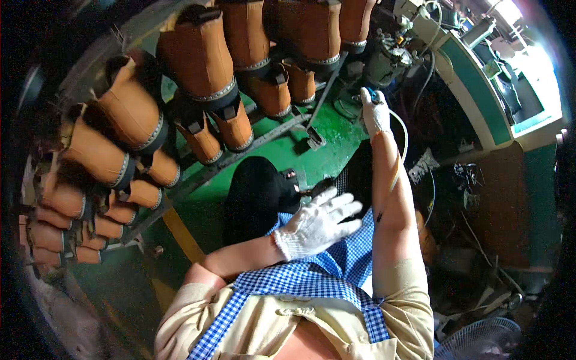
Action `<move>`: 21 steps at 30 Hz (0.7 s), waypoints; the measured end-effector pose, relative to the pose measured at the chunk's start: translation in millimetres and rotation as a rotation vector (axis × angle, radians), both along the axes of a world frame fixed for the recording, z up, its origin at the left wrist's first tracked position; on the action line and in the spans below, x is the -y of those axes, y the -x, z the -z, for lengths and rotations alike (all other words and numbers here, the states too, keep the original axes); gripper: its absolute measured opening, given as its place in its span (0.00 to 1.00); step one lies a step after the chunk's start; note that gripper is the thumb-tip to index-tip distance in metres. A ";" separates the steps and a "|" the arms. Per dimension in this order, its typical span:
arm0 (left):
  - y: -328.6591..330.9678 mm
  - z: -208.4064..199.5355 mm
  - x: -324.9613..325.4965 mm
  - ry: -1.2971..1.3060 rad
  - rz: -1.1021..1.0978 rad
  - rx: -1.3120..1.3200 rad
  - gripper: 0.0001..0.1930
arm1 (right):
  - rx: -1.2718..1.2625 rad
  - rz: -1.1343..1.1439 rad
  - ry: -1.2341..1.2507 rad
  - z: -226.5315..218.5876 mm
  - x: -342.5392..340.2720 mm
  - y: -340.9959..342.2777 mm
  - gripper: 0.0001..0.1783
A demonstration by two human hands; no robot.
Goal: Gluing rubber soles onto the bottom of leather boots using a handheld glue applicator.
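Note:
My left hand, in a white knit glove, is held over my lap with its fingers spread and nothing in it. Farther out, my right hand, gloved the same way, is closed around a small blue hose-end tool. The fingers hide most of that tool, so its exact kind does not show. From it a pale thin hose curves down along my right forearm. Tan leather boots with dark soles stand on a metal rack ahead and to the left, apart from both hands.
Beyond my right hand is a grimy metal machine part with tubes. A green and white workstation under a bright lamp stands at the right. A fan is at the lower right. The green floor has a yellow line.

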State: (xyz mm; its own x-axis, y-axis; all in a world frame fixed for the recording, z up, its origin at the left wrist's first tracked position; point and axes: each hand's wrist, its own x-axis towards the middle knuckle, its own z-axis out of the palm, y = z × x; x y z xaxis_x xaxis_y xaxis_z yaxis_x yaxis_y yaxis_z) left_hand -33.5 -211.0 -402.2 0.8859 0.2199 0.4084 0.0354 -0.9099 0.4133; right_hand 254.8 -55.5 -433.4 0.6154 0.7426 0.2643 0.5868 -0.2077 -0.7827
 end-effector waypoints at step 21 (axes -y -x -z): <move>175.7 -218.2 -39.4 -0.299 -0.451 0.355 0.18 | 0.015 -0.075 -0.030 -3.8 -11.0 3.8 0.26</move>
State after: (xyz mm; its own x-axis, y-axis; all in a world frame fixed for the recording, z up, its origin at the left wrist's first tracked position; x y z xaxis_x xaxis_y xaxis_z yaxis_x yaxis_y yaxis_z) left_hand -209.2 -171.6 -184.1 0.5328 0.3704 0.7609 0.3489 -0.9153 0.2012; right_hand 251.0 -44.5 -429.6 0.5540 0.7781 0.2961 0.6117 -0.1391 -0.7788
